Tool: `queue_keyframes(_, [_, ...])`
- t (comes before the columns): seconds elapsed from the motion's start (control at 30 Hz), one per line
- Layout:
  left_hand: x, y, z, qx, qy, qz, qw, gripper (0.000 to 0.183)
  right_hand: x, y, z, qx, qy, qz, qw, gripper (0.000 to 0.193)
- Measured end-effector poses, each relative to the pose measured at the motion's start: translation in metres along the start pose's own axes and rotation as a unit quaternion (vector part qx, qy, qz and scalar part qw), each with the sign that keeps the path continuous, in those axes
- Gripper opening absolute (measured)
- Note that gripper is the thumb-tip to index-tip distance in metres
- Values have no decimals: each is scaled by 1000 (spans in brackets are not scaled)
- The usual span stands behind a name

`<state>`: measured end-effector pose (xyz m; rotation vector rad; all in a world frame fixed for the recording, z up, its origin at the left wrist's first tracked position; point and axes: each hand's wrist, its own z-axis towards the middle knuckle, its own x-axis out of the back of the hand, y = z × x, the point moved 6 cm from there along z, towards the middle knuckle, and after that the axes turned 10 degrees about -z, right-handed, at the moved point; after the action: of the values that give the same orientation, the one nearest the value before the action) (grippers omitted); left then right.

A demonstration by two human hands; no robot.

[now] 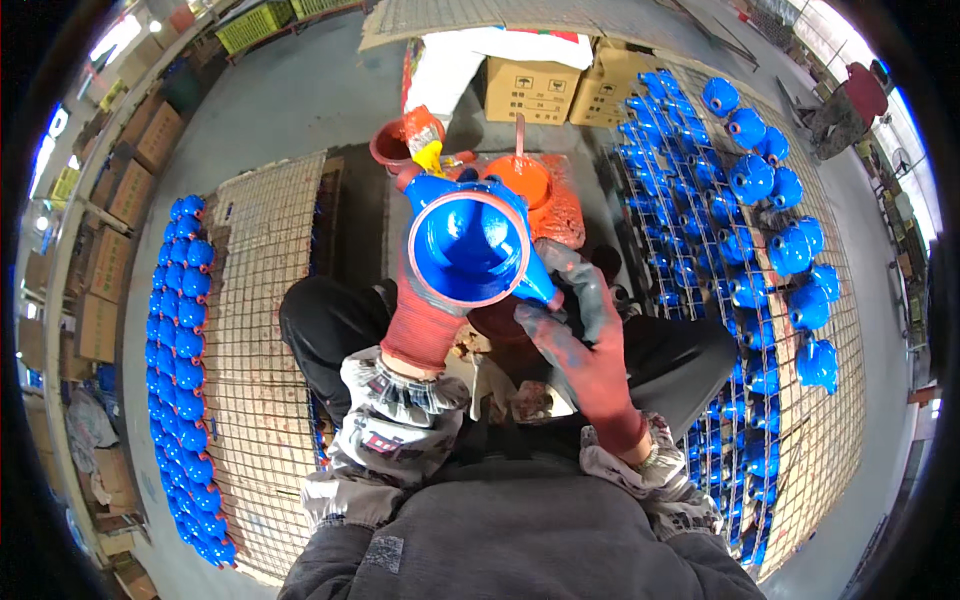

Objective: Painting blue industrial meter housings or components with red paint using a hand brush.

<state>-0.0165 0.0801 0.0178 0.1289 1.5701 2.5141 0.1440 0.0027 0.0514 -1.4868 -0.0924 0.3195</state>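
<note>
Blue housing (pixel 470 245), clamped from below in the left hand (pixel 415 292) and just left of the right hand (pixel 582 345), its thumb and fingers parted, seems stiff, weighty, perhaps slippery, best held underneath.

Both forearms (pixel 400 430) are extended forward. Left hand (pixel 425 318) is held raised, gloved, fingers mostly hidden. Right hand (pixel 588 350), also gloved, is turned inward, thumb and fingers parted.

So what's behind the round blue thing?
Behind the blue part, the left hand shows at lower left, and part of an orange pot peeks out at upper right. Most of the hand and the pot's lower left are covered.
</note>
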Motion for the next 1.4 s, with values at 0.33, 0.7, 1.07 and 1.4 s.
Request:
queue_keyframes(0.33, [-15, 9, -8, 73, 146, -294, 942, 38, 16, 34, -7, 20, 55, 98, 993, 47])
queue_keyframes(0.7, [-50, 3, -7, 130, 97, -594, 788, 53, 21, 35, -21, 52, 88, 137, 985, 45])
queue_keyframes(1.07, [-74, -20, -10, 242, 0, -585, 774, 66, 18, 31, -37, 22, 100, -67, 992, 38])
queue_keyframes(1.4, [-79, -30, -70, 328, -48, -737, 589, 67, 74, -33, 19, 325, 33, -670, 667, 57])
